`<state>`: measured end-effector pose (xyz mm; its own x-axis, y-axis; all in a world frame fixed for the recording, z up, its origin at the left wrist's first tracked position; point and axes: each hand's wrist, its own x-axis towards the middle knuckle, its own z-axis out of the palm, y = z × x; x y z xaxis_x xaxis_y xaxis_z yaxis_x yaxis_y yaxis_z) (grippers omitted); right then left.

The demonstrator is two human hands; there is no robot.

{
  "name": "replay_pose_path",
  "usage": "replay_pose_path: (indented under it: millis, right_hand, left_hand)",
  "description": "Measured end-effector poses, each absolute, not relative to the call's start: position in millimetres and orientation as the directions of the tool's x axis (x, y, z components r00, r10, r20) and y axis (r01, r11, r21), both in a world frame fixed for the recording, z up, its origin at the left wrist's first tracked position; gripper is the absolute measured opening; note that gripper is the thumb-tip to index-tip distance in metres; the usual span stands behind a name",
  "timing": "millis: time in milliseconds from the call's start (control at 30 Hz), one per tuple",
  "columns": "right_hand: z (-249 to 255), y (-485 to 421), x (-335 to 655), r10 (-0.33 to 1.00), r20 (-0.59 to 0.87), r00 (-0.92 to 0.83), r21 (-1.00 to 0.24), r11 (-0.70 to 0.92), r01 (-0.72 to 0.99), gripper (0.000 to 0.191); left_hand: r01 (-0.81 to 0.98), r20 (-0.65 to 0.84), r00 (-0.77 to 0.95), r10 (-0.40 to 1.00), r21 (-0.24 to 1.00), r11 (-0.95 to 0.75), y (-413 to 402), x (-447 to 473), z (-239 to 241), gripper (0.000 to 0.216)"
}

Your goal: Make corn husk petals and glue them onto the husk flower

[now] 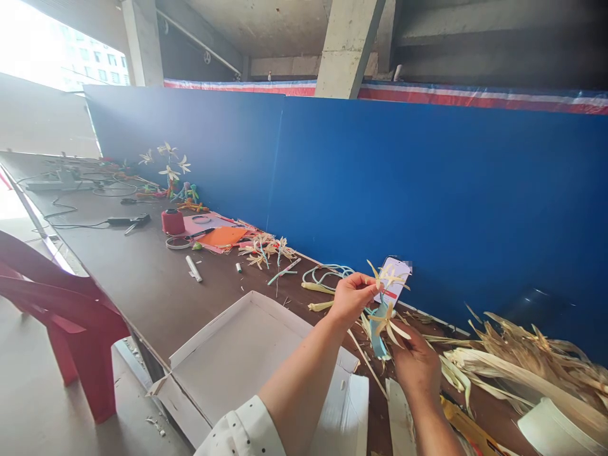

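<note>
My left hand pinches a pale husk flower by its base, in front of a phone. A second husk flower hangs just below, on what looks like the same light blue stem. My right hand is closed around the lower part of this spray, its fingertips partly hidden behind the petals. A light blue strip dangles between my hands. The lit phone leans against the blue panel behind the upper flower.
An open cardboard box lies to the left of my arms. Dried corn husks, a white container and a yellow tool are at right. Finished flowers, red thread and a glue gun stand farther left. A red chair adjoins the table.
</note>
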<state>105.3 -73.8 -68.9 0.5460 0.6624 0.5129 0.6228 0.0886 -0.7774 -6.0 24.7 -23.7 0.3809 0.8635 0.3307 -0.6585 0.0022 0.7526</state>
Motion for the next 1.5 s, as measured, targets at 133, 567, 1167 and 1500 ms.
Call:
replay_pose_path:
  millis: [133,567,1167,1500]
  right_hand:
    - [-70.4,-74.0,108.0,0.66,0.51,0.552,-0.772,0.069,0.631,0.032]
    - [-61.8,-75.9,104.7,0.602,0.451,0.659,-0.834,0.023,0.551,0.043]
    - [-73.6,-72.0,108.1,0.62,0.516,0.592,-0.79,0.075,0.609,0.039]
    - [-81.2,-69.5,110.7,0.623,0.603,0.499,-0.694,0.099,0.713,0.036]
  left_hand:
    - [-0.632,0.309,0.401,0.862,0.775,0.016,25.3,-4.8,-25.1,0.039]
    - [-0.534,0.32,0.495,0.808,0.846,-0.007,22.9,-5.8,-29.5,0.053]
    - [-0.645,0.297,0.389,0.872,0.763,0.028,40.3,-16.8,-32.0,0.044]
    - [-0.713,0.275,0.414,0.868,0.691,0.12,45.6,-28.7,-23.0,0.046]
